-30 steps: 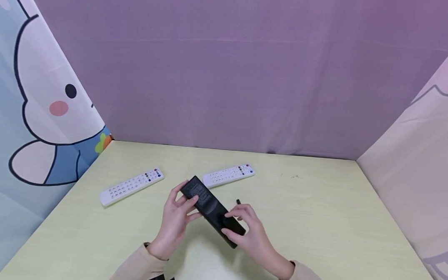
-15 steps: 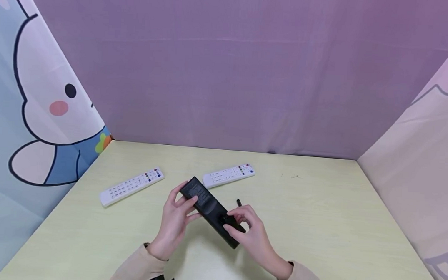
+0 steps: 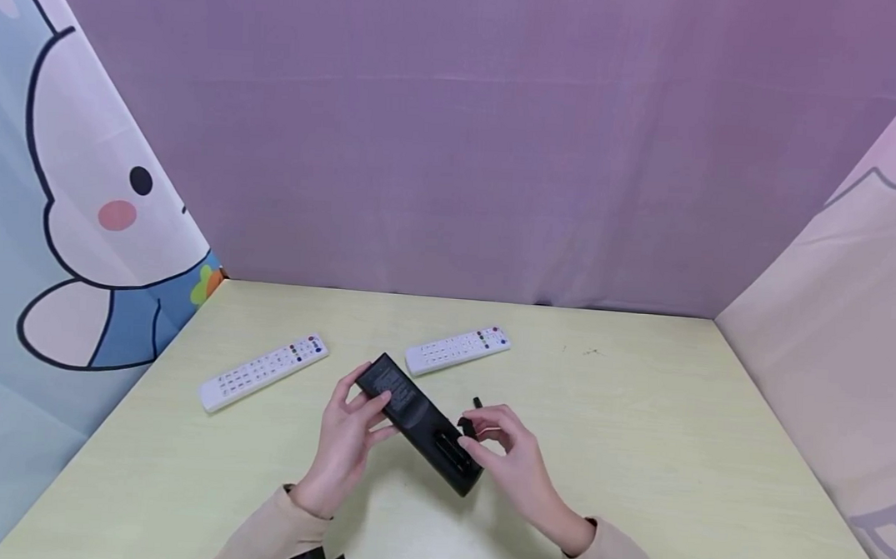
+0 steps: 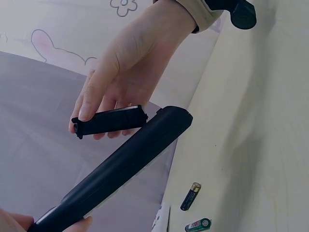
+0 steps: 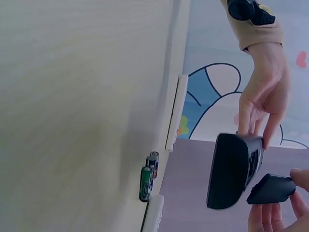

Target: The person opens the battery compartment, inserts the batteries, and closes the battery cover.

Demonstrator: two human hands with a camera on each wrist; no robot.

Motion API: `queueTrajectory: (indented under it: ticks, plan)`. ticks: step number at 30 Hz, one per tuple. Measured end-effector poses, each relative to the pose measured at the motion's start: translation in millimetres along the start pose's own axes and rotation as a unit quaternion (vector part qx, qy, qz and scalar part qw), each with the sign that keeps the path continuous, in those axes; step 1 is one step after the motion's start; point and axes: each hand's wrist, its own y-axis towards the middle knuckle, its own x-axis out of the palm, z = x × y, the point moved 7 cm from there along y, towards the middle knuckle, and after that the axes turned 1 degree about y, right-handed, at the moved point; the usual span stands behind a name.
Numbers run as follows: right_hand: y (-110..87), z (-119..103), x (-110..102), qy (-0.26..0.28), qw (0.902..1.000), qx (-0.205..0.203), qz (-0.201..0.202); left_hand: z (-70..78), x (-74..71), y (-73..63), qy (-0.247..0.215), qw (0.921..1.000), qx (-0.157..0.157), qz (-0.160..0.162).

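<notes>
Remote in white (image 3: 264, 373) lies left of the black remote (image 3: 412, 415). The left hand (image 3: 343, 454) grips the black remote's far end above the table (image 3: 673, 456). A second white remote (image 3: 457, 351) lies beyond it; just right of it, the right hand (image 3: 513, 462) pinches a battery cover (image 4: 111, 122) between thumb and fingers.
</notes>
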Motion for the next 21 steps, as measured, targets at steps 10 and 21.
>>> queueTrajectory:
  ticks: [10, 21]
  plan:
    - [6.5, 9.3, -23.2, -0.021, 0.9987, 0.045, -0.008, 3.7, -11.2, 1.0, 0.003, 0.9998, -0.009, 0.015]
    - [11.4, 26.1, -51.0, -0.082, 0.9941, 0.066, -0.025, 7.8, -28.1, 2.8, -0.004, 0.9993, -0.023, 0.029]
